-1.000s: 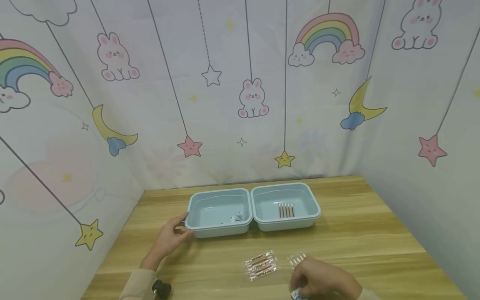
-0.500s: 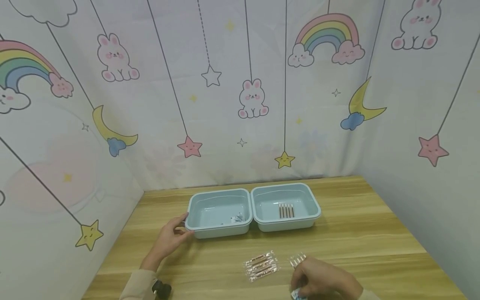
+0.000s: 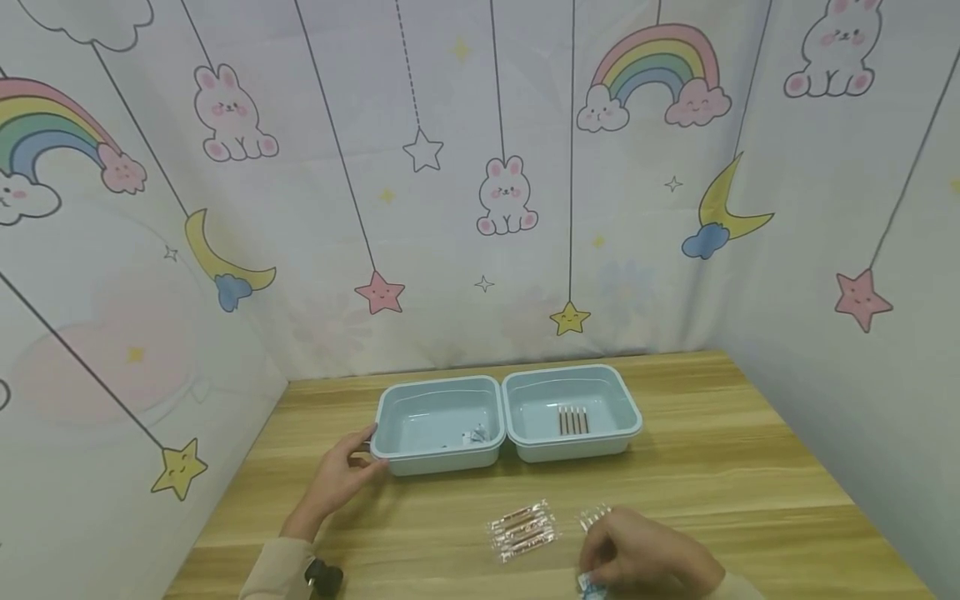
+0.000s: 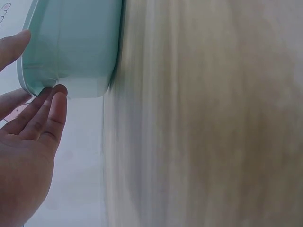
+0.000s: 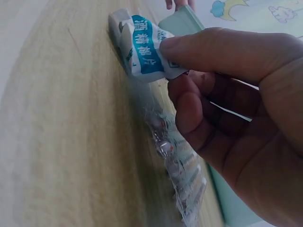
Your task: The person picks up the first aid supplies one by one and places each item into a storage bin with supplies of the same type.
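In the head view my left hand [image 3: 342,473] touches the left end of a light blue plastic bin [image 3: 438,464]. The left wrist view has the thumb at the rim and nearly straight fingers [image 4: 53,116] against the bin's corner. My right hand [image 3: 643,550] pinches a small white-and-blue alcohol pad packet [image 5: 147,49] between thumb and fingers, low over the wooden table. Just past this hand lies a clear pack of white-tipped swabs [image 3: 595,515], partly hidden by it. A second pack of brown-stick swabs [image 3: 522,531] lies left of the hand.
A matching right bin [image 3: 573,451] stands beside the first, with several brown swabs [image 3: 573,421] in a row inside. Small white-and-blue packets [image 3: 476,435] lie in the left bin. A patterned curtain [image 3: 450,250] rises behind the wooden table [image 3: 720,467].
The packet in my right hand has shifted slightly left and shows a little more below the fingers. My left hand, the bins and the swab packs stay where they were.
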`<action>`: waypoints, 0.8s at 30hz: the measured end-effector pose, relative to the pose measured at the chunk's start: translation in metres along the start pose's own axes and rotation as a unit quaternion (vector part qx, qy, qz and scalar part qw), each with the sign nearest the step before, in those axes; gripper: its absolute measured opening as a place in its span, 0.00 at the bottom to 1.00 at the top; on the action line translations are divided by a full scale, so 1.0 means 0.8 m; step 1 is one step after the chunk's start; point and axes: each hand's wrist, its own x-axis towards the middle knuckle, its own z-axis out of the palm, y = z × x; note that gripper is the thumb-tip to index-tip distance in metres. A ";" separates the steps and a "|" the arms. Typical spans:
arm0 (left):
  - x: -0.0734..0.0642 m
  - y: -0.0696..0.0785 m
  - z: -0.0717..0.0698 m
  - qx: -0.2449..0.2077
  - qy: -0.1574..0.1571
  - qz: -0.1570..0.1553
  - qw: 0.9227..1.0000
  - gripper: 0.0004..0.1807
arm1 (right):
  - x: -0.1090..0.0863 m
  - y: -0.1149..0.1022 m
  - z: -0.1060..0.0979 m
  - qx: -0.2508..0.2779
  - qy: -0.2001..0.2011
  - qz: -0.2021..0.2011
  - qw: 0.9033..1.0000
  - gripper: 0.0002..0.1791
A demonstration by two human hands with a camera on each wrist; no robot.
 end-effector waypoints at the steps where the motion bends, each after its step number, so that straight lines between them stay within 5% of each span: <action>1: 0.000 0.000 0.000 0.000 0.000 0.000 1.000 0.38 | 0.000 0.001 -0.001 0.011 0.000 0.001 1.000 0.03; 12: 0.000 0.001 0.000 -0.004 -0.005 -0.003 1.000 0.38 | 0.005 0.010 -0.006 0.016 0.020 -0.009 1.000 0.05; 24: 0.000 0.002 -0.001 -0.008 -0.002 -0.004 1.000 0.40 | 0.023 0.011 -0.011 0.011 0.088 0.003 0.996 0.03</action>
